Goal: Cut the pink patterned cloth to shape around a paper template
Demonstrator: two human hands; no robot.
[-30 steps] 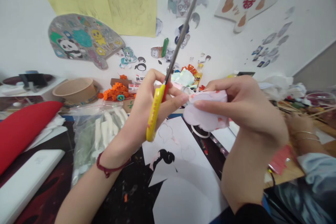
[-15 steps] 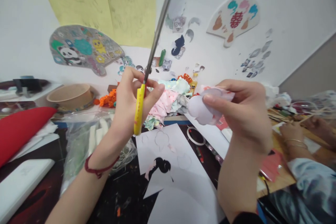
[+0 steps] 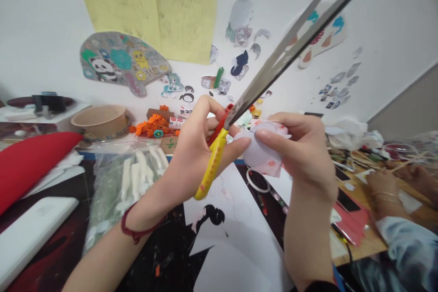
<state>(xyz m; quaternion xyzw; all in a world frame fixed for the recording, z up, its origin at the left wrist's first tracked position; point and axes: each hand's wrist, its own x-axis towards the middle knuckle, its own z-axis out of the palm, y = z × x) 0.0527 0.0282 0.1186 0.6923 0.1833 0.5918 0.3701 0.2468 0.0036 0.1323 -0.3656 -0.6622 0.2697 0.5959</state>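
Both hands are raised close together above the dark desk [image 3: 164, 255]. The left hand [image 3: 195, 146] grips a pair of scissors [image 3: 212, 169] with yellow handles, its fingers curled around them. The long blades stand slightly apart, pointing up and to the right, clear of the paper. The right hand [image 3: 301, 155] pinches a small rounded piece of white paper [image 3: 260, 153] with pink blotches between thumb and fingers, just beside the left thumb [image 3: 239, 146]. A red cord bracelet [image 3: 135, 230] circles the left wrist.

Below the hands lies a white sheet [image 3: 212, 187] beside a black-haired figure [image 3: 208, 216] (any faint outlines on the sheet are hard to make out), with a thin white ring [image 3: 257, 180] near it. To the left are a plastic bag [image 3: 126, 187] of white strips, a red cushion [image 3: 30, 164] and a white box [image 3: 30, 232]. Farther back sit a paper bowl [image 3: 99, 121] and orange paper flowers [image 3: 152, 125]. At the right, another person's hands [image 3: 383, 187] rest over a wooden table [image 3: 359, 248], near a phone [image 3: 346, 200].
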